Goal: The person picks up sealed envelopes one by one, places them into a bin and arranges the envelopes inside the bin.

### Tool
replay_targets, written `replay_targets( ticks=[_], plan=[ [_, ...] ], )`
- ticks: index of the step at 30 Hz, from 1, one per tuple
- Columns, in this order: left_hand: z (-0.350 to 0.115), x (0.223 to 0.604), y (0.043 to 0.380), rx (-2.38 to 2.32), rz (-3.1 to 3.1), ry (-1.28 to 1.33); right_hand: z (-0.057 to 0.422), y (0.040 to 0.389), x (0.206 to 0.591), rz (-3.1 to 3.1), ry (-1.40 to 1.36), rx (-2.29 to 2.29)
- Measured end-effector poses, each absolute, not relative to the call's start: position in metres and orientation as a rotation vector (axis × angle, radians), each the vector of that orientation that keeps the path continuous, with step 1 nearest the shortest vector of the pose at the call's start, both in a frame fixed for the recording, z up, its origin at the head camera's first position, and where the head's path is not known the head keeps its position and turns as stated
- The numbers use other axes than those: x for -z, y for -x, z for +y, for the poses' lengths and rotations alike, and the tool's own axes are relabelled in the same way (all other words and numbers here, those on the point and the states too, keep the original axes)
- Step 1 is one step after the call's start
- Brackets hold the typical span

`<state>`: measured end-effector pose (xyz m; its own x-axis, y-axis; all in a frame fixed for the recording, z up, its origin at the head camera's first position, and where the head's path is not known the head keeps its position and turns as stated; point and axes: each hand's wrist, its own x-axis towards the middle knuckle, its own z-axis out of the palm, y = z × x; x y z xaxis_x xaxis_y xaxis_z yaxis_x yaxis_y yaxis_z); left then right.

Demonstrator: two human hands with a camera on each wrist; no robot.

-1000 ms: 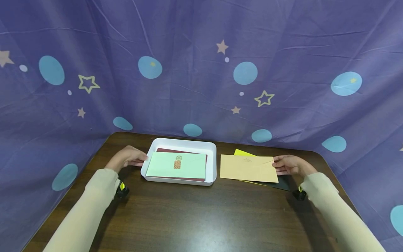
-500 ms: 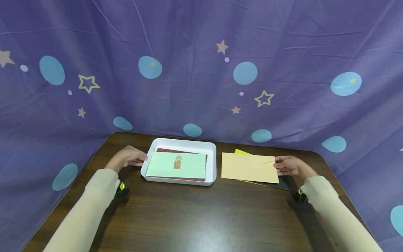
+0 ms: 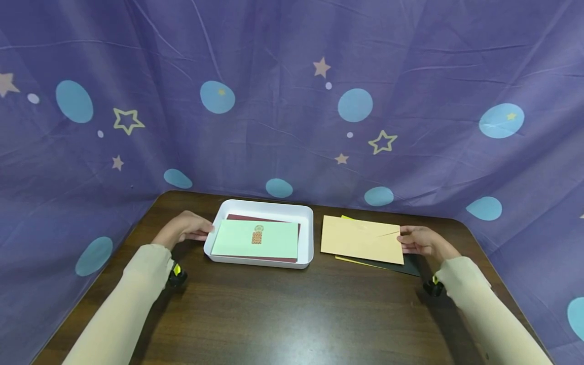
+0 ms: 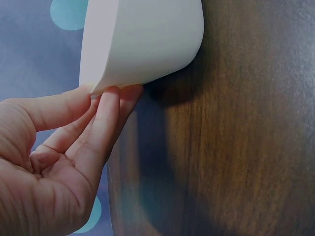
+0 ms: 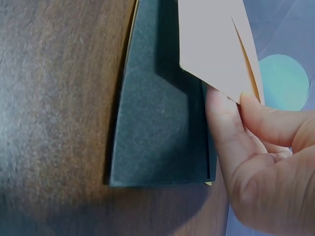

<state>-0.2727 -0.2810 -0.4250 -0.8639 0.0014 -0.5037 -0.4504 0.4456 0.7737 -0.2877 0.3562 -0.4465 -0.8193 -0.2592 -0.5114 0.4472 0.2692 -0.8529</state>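
While left grip (image 3: 186,227) pinches tray (image 3: 269,207), right grip (image 3: 423,240) pinching envelope (image 3: 358,239), brown wooden table (image 3: 255,309), starry purple curtain (image 3: 283,137)

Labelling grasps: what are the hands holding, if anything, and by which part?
Left hand pinches the white tray at its left rim; right hand pinches the tan envelope by its right short edge.

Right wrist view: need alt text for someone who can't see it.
The right hand pinches the edge of a tan envelope in its fingers, over a dark envelope. A sliver of yellow shows under the dark envelope, on a brown wood-grain table; a bluish curtain with a teal spot is at right.
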Motion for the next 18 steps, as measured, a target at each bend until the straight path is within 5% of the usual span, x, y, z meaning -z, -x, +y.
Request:
replay_targets(
  ticks=[18],
  plan=[
    [-0.281,0.4252,0.2727,-1.416,2.259,0.371,0.3532,0.2908,0.4422,1.861,-0.174,1.73]
  ],
)
